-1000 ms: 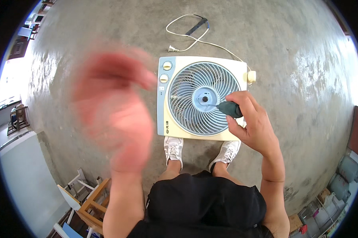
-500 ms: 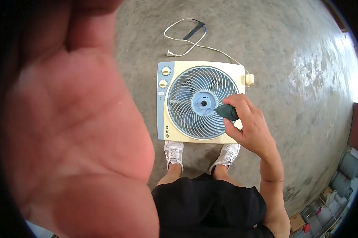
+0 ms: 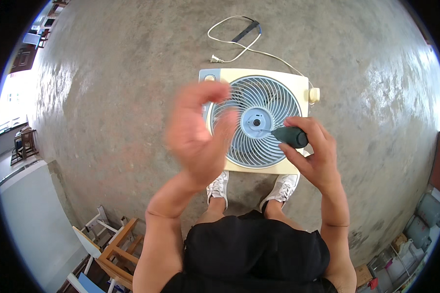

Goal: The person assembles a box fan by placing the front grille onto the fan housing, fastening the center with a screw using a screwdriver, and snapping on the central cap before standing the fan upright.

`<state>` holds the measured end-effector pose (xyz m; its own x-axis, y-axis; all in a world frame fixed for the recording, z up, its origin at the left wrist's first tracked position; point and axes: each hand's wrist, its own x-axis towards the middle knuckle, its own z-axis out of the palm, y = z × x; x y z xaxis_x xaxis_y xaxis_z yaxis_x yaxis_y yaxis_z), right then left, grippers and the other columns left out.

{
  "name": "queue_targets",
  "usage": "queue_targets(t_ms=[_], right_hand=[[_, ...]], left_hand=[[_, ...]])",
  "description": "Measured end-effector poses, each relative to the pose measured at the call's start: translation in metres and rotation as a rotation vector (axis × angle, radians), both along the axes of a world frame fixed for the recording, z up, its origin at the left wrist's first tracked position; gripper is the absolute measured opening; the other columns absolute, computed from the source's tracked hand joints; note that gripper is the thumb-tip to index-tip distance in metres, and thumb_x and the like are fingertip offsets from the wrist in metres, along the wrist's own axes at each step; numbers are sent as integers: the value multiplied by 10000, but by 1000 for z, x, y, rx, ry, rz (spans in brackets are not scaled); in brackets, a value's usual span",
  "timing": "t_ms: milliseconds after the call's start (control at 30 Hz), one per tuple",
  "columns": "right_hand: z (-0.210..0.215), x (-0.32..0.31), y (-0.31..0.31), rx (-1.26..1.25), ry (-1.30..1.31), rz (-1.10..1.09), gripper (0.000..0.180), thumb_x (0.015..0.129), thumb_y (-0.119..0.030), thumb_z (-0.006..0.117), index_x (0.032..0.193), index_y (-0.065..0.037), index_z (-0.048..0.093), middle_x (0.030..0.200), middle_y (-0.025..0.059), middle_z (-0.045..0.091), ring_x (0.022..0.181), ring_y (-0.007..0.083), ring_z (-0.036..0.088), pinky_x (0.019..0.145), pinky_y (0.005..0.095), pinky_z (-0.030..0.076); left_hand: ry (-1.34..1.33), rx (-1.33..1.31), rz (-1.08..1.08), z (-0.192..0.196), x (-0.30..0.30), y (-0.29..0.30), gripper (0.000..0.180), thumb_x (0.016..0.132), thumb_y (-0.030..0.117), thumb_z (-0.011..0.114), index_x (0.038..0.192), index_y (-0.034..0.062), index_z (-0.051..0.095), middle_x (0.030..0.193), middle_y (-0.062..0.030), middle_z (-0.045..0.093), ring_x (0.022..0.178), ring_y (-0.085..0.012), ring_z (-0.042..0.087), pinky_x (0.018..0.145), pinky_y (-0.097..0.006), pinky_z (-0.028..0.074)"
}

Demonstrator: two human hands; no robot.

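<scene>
Within the fingers of the right hand (image 3: 320, 155), the dark green screwdriver (image 3: 291, 136) is pinched by its handle, its long axis running leftward from them to the hub (image 3: 257, 117) of the box fan (image 3: 259, 149); the left hand (image 3: 198, 139), blurred, loosely open and seemingly empty, hangs farther left.

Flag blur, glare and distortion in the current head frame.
Head view: left hand blurred, right hand and green screwdriver fairly sharp; head view: glare on floor at both sides, left window washed out; head view: fisheye bending, black corners.
</scene>
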<state>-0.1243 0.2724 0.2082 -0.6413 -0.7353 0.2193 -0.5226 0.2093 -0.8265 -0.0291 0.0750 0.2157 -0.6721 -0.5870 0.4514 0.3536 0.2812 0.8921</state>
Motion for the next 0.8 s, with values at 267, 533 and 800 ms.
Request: queue_targets(t_ms=[267,533,800], right_hand=[[-22,6,-4,-102,171,-138,497,638,-167,881,1051,-47,632,834,65,576,686,184,568,588,295,471],[-8,4,2,-103,-216,11,466,673,-85,823,1088,-40,615,1005,110,644,824,233,626,690,307,505],[-16,5,-14,-12,57,-127,487,632,-137,877,1042,-45,630,873,76,609,732,206,605,648,296,493]], left_hand=[[-524,-324,-82,-160,33,57,365,673,73,782,1013,47,650,1026,-85,588,962,-304,558,842,-414,440],[-570,-459,-45,-177,34,65,384,660,128,804,1004,63,646,1003,-62,559,943,-273,546,824,-416,393],[-557,-476,-31,-178,37,65,381,675,143,795,1016,63,645,1020,-64,556,954,-273,542,829,-410,391]])
